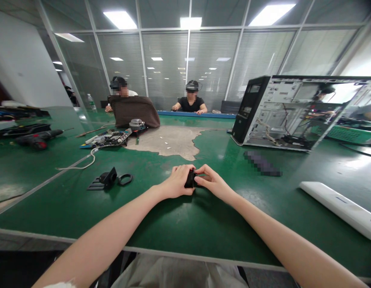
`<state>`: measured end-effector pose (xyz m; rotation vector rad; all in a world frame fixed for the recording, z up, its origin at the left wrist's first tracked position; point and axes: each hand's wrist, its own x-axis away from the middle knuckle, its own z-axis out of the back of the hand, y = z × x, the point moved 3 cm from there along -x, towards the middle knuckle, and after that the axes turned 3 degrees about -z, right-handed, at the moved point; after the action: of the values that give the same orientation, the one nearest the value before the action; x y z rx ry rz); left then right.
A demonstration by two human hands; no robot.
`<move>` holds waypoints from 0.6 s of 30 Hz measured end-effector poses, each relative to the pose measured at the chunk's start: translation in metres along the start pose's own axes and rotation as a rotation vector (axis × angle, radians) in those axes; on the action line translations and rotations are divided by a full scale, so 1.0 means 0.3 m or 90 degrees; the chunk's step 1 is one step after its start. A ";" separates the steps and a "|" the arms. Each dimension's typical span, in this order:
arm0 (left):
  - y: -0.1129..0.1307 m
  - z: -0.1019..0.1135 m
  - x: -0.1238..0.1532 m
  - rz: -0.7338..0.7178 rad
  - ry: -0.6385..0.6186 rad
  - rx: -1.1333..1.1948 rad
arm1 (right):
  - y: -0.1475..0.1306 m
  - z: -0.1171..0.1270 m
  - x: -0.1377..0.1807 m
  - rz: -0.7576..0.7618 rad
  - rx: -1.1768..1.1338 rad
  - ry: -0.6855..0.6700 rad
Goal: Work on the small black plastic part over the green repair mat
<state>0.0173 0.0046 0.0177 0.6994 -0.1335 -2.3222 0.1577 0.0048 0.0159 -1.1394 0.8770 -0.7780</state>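
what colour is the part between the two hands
The part is black, best seen in head view.

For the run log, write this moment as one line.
left hand: holds black part | right hand: at its right side | nearby: black ring

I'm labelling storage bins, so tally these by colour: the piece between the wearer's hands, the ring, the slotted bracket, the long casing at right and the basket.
Black: 3 (piece between left hand and right hand; ring; slotted bracket)
White: 1 (long casing)
Green: 1 (basket)
Total: 5
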 end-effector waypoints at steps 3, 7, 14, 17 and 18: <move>0.000 0.000 -0.001 0.004 0.000 0.000 | 0.013 0.001 -0.007 -0.012 0.019 0.022; -0.001 0.002 -0.002 0.007 -0.001 0.005 | 0.042 0.010 -0.014 -0.038 0.042 0.027; -0.003 0.003 0.000 0.014 -0.014 0.013 | 0.031 0.007 -0.001 0.010 -0.001 -0.077; -0.004 0.002 0.001 0.009 -0.011 0.009 | 0.018 0.001 0.006 -0.001 -0.014 -0.076; -0.004 0.001 0.002 0.007 -0.008 0.007 | 0.015 -0.001 0.007 -0.005 -0.016 -0.067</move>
<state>0.0161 0.0051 0.0175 0.6885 -0.1562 -2.3177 0.1588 0.0040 0.0110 -1.1952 0.7970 -0.7091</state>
